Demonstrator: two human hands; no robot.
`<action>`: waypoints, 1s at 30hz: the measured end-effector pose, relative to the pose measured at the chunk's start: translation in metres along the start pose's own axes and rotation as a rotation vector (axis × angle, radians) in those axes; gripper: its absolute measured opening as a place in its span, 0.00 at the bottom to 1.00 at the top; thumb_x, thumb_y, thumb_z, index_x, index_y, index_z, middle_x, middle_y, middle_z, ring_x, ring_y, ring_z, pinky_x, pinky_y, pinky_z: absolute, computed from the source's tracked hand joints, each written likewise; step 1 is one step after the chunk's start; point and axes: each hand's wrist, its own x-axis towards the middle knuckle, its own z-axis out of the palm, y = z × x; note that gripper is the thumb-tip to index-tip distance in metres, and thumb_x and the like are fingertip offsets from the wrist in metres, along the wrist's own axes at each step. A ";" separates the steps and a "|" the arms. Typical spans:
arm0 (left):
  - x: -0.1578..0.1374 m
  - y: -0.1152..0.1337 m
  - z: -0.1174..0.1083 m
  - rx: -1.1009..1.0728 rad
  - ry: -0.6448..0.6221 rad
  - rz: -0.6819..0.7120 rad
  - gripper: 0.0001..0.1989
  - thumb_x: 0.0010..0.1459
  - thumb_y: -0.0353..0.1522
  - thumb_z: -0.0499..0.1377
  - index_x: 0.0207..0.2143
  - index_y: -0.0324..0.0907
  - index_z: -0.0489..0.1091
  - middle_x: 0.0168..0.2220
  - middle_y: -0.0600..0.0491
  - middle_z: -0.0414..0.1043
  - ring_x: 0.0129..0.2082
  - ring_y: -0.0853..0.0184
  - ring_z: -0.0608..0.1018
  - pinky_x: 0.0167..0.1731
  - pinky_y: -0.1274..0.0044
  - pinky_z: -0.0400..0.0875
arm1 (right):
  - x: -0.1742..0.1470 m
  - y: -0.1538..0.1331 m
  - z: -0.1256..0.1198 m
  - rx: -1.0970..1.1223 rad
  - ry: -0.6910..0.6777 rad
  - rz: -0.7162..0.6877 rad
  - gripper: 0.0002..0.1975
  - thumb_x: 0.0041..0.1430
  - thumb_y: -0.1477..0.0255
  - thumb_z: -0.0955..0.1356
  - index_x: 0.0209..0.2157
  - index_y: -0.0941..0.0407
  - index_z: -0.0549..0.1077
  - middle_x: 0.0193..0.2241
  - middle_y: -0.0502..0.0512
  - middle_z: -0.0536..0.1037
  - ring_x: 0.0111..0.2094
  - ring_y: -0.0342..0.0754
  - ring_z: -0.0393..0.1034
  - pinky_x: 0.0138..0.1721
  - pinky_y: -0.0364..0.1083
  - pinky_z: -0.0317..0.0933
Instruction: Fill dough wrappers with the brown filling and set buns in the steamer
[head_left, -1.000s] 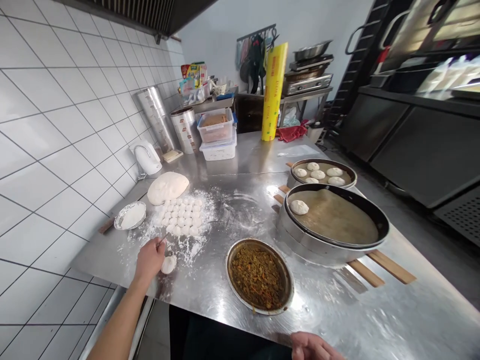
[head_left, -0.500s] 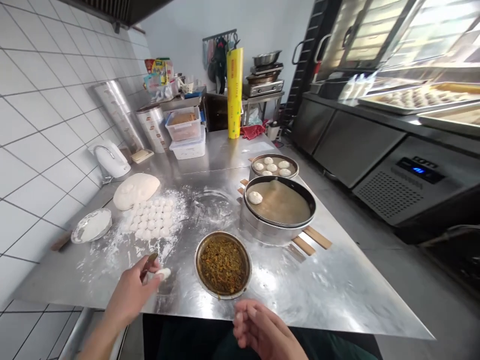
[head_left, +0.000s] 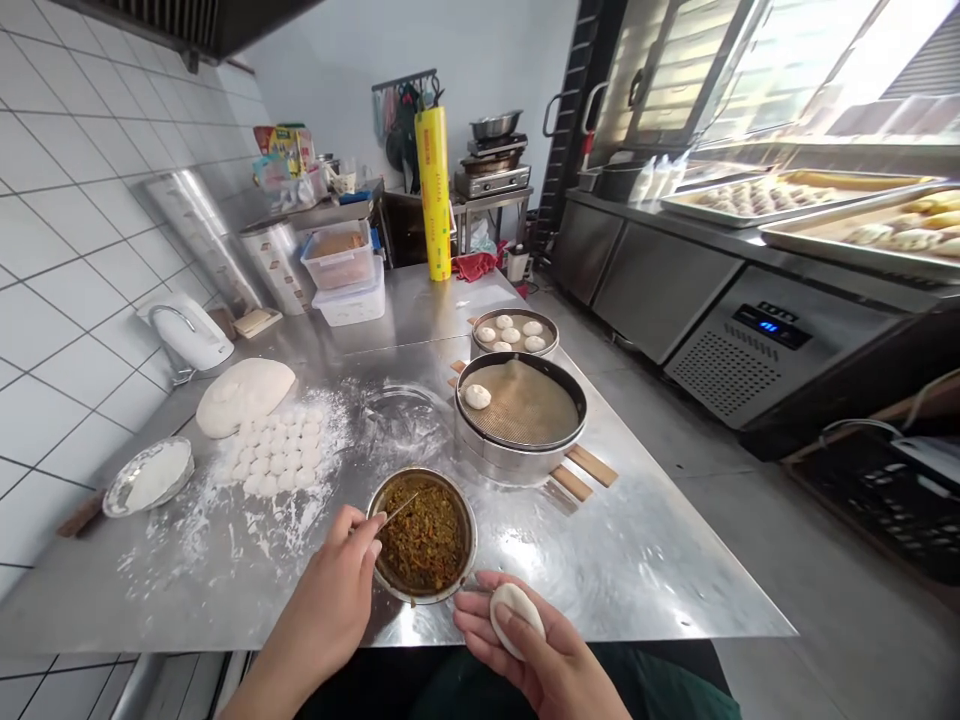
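Observation:
In my left hand [head_left: 337,585] a thin spatula [head_left: 399,508] is pinched between thumb and fingers, its blade reaching over the minced filling [head_left: 426,545]. That filling lies in a round metal bowl [head_left: 472,530] at the table's near side. My right hand [head_left: 559,650], palm up just right of the bowl, carries a flattened dough wrapper [head_left: 519,598]; the thumb presses on its face. Farther left, several small floured dough pieces [head_left: 277,455] sit in rows beside a large dough lump [head_left: 244,395].
A round steamer [head_left: 517,460] with one bun [head_left: 478,397] rests on wooden slats [head_left: 592,466]. Behind it stands another steamer [head_left: 551,345] with several buns. At left are a flour bowl [head_left: 187,470], a white kettle [head_left: 187,335] and plastic tubs [head_left: 349,300].
The dough has passed from my left hand to my right hand. My left hand has moved right, bringing the spatula over the filling bowl. The view has turned slightly right.

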 end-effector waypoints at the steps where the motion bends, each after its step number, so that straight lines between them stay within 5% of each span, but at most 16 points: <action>1: 0.008 -0.002 0.002 0.074 0.010 0.007 0.24 0.76 0.37 0.39 0.64 0.44 0.67 0.53 0.46 0.70 0.46 0.62 0.80 0.51 0.67 0.75 | 0.002 0.001 -0.004 -0.006 -0.010 -0.015 0.30 0.60 0.50 0.76 0.54 0.57 0.79 0.50 0.66 0.83 0.55 0.66 0.77 0.64 0.65 0.63; 9: 0.067 0.005 0.022 0.624 0.074 0.113 0.24 0.69 0.24 0.46 0.60 0.45 0.71 0.50 0.46 0.77 0.39 0.55 0.83 0.37 0.66 0.77 | 0.020 0.004 -0.005 -0.025 0.015 -0.113 0.20 0.64 0.57 0.73 0.51 0.56 0.81 0.47 0.63 0.83 0.52 0.62 0.73 0.61 0.61 0.61; 14: 0.076 0.012 0.028 0.677 0.050 0.170 0.21 0.68 0.23 0.48 0.53 0.45 0.74 0.43 0.48 0.78 0.37 0.56 0.84 0.34 0.67 0.76 | 0.030 0.002 -0.001 0.124 0.051 -0.114 0.18 0.62 0.62 0.74 0.49 0.59 0.83 0.45 0.64 0.83 0.49 0.61 0.74 0.63 0.61 0.59; 30: 0.066 0.018 0.041 0.655 -0.005 0.315 0.20 0.68 0.25 0.49 0.54 0.47 0.75 0.44 0.50 0.79 0.37 0.60 0.83 0.33 0.71 0.74 | 0.033 0.004 -0.005 0.166 0.053 -0.093 0.18 0.60 0.64 0.75 0.47 0.60 0.84 0.48 0.63 0.82 0.52 0.61 0.73 0.64 0.59 0.60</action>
